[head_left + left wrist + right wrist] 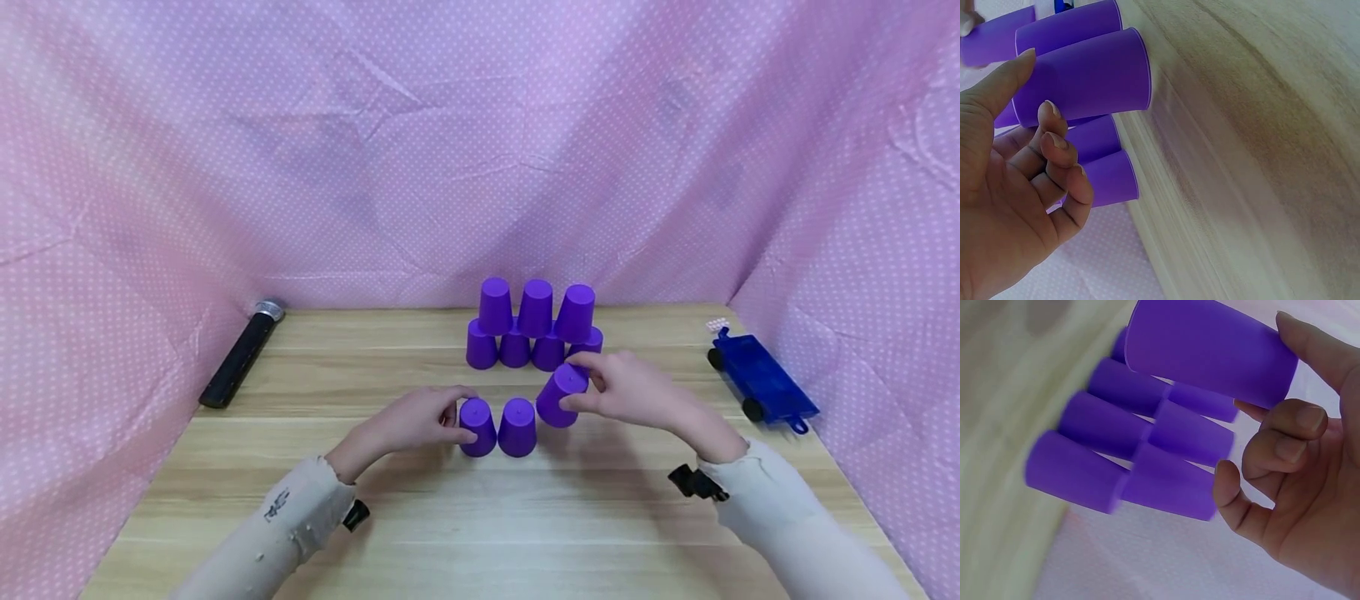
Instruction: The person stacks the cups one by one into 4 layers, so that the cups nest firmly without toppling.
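My right hand (pixel 633 390) pinches a tilted purple cup (pixel 562 396) between thumb and fingers, raised above the table. In the right wrist view this cup (pixel 1210 350) hangs from the thumb and forefinger, while the other fingers curl loosely beneath. My left hand (pixel 420 419) grips the upper part of an upside-down purple cup (pixel 477 429), which stands on the table. Close beside it another upside-down cup (pixel 517 427) stands untouched. Behind them, three upside-down cups (pixel 536 308) rest on a bottom row of several more cups (pixel 514 346).
Far left on the wooden table (pixel 420 517) lies a black microphone (pixel 242 354) with a silver head. At the right edge sits a blue toy trailer (pixel 765 379) with black wheels, a small pink-and-white item (pixel 717 324) behind it. Pink dotted cloth (pixel 450 167) surrounds the table.
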A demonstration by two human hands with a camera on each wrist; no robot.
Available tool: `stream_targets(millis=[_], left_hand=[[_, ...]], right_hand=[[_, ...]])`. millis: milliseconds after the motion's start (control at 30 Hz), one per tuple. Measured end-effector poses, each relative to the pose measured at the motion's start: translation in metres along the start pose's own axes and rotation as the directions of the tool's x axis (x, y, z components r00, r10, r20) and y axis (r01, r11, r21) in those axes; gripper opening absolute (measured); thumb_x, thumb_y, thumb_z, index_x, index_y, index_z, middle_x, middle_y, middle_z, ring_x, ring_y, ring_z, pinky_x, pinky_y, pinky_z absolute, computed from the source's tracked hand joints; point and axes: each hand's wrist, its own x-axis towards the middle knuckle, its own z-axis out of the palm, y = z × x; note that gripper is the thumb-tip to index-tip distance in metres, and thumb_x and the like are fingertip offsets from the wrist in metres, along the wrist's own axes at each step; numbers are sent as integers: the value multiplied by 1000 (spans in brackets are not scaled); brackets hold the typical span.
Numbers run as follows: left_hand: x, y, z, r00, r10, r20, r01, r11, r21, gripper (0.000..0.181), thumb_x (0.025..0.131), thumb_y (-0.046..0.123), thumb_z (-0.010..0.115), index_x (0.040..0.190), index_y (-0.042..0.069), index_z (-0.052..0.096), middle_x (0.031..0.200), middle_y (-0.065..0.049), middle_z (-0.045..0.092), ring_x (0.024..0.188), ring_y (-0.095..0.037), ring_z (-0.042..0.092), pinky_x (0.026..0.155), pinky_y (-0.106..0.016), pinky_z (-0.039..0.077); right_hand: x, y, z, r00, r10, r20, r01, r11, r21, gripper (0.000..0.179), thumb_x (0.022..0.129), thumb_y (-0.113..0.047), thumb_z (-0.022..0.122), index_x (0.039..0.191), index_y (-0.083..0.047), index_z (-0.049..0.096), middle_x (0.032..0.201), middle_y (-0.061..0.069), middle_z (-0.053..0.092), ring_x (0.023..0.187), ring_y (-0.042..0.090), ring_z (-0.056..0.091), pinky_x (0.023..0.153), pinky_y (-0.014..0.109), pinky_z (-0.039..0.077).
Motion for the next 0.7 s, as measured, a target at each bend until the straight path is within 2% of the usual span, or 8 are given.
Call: stream_targets(millis=[133, 300, 433, 533, 700], left_hand=[[0, 0, 0, 1000, 2, -2, -2, 1000, 1, 60, 87, 49, 74, 138, 26, 57, 76, 13, 59, 69, -4, 55, 63, -25, 47], [0, -1, 2, 1000, -8, 0, 8, 1000, -8, 60, 86, 48, 75, 138, 24, 57, 76, 13, 59, 69, -4, 55, 63, -26, 47], [0, -2, 2, 1000, -11, -2, 11, 1000, -7, 60, 86, 49, 75, 139, 25, 57, 77, 13, 60, 70, -4, 55, 64, -26, 47], [1, -3, 3, 1000, -6, -6, 6, 1000, -6, 61, 86, 49, 75, 139, 24, 57, 76, 13, 60, 69, -4, 55, 64, -26, 47], [1, -4, 3, 1000, 0, -11, 0, 1000, -4, 61, 86, 49, 75, 138, 23, 57, 75, 14, 60, 68, -3, 56, 64, -25, 48]], right_hand=[[8, -8, -22, 1000, 3, -3, -3, 1000, -11, 48, 85, -40, 78, 121, -12, 66, 67, -6, 54, 56, 7, 47, 51, 25, 38], [22, -17, -48, 999, -12, -52, 9, 999, -45, 39, 85, -44, 77, 110, -15, 68, 64, -7, 52, 54, 8, 44, 50, 26, 36], [34, -24, -67, 998, -5, -56, 0, 996, -92, 44, 86, -50, 75, 113, -16, 67, 63, -5, 48, 55, 10, 41, 50, 27, 34], [44, -28, -80, 999, 15, -47, -20, 993, -118, 53, 86, -50, 74, 125, -15, 65, 67, -2, 52, 58, 12, 45, 53, 30, 37], [58, -31, -97, 997, 55, -54, -63, 985, -159, 54, 86, -49, 74, 127, -14, 65, 76, 2, 62, 67, 17, 55, 61, 33, 43]])
